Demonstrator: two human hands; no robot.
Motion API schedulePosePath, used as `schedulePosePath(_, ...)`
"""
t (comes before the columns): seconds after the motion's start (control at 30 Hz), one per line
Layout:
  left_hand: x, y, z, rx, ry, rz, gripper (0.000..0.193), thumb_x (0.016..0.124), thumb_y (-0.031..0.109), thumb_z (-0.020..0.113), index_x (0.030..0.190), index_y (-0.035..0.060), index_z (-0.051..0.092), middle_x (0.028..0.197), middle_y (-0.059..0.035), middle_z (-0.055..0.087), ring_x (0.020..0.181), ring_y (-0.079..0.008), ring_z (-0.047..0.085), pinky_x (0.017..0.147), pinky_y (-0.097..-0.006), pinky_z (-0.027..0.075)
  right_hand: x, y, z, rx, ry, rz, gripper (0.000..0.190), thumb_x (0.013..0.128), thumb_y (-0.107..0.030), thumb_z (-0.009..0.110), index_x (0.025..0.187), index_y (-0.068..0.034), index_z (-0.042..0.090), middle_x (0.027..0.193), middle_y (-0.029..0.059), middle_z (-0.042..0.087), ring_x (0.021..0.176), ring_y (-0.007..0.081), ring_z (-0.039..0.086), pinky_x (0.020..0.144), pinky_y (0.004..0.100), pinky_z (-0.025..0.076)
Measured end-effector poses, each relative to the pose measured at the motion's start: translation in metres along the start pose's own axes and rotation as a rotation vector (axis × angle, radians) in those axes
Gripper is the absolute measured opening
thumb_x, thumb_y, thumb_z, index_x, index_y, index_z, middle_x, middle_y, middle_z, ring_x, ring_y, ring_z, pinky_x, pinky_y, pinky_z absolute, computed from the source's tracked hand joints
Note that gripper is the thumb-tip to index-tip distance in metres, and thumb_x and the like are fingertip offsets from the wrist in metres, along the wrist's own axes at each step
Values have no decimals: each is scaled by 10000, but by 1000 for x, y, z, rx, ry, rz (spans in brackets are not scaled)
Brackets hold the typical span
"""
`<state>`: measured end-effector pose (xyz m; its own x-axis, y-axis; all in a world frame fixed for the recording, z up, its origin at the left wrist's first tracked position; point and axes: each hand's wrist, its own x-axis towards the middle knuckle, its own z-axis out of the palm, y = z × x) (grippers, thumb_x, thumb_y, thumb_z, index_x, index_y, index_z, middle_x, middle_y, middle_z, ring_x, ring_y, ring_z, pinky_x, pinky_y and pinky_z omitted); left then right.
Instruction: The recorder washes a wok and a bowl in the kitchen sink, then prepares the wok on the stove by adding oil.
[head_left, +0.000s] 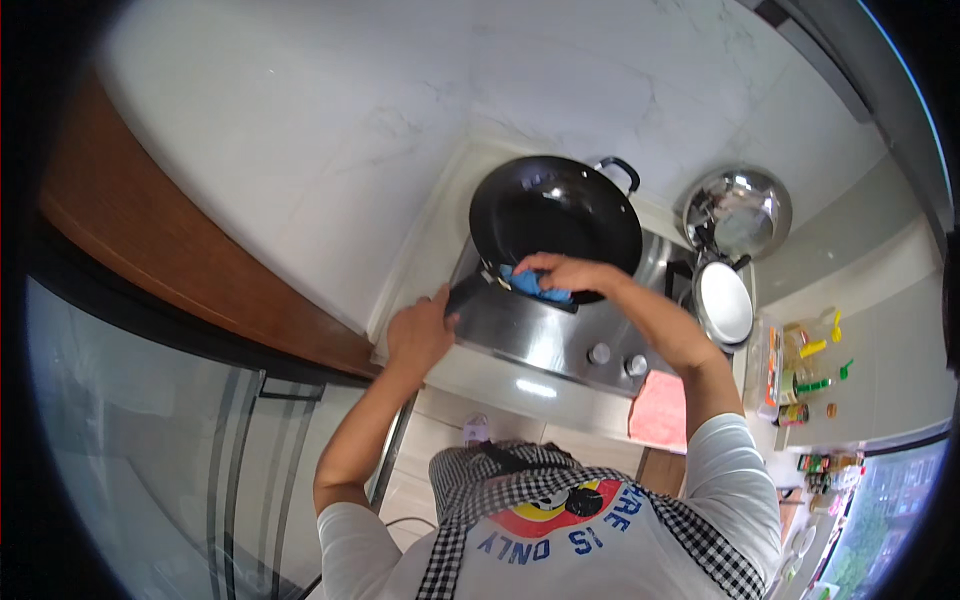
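A large black wok (547, 210) rests on the left side of a stainless steel gas stove (540, 337). Its long black handle (466, 291) points toward me on the left, and my left hand (421, 330) is closed around that handle. With my right hand (570, 274) I press a crumpled blue cloth (536, 283) against the wok's near rim. Part of the cloth is hidden under my fingers. A black loop handle (622, 171) sticks out from the wok's far side.
Right of the wok, a shiny metal lid (739, 210) leans at the wall behind a white-lined pan (724, 304). A pink cloth (660, 409) lies over the counter's front edge near the stove knobs (616, 360). Oil and sauce bottles (802, 367) stand farther right. Tiled wall (337, 135) rises at left.
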<state>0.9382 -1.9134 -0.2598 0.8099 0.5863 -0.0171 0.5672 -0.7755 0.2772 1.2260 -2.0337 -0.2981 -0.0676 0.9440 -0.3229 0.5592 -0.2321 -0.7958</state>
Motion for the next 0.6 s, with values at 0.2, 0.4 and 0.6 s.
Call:
schedulePosePath(0.2,6,-5,4,-41,88,-4,452,790,264,671,1209,117,588,854,-176,647,794,-360,630,703,-449,490,-139,-64,-11,521,189,-65,540,689,-106,501,1222,-26,531,1146,66,552,1097,152,477,952,272,372)
schedulePosePath(0.4,5,-12,16,-82,163,98,528,778,262,695,1257,110,535,842,-154,630,780,-336,633,683,-431,491,-206,27,95,651,690,333,493,709,-114,518,1187,6,533,1080,76,588,1001,188,555,891,304,439)
schedulePosePath(0.6,-12,9,2,-128,371,176,620,785,211,696,1321,27,446,951,-164,563,893,-316,553,758,-405,458,-149,98,155,-99,960,604,508,759,-203,668,1204,-25,500,1024,217,610,959,338,599,860,397,476)
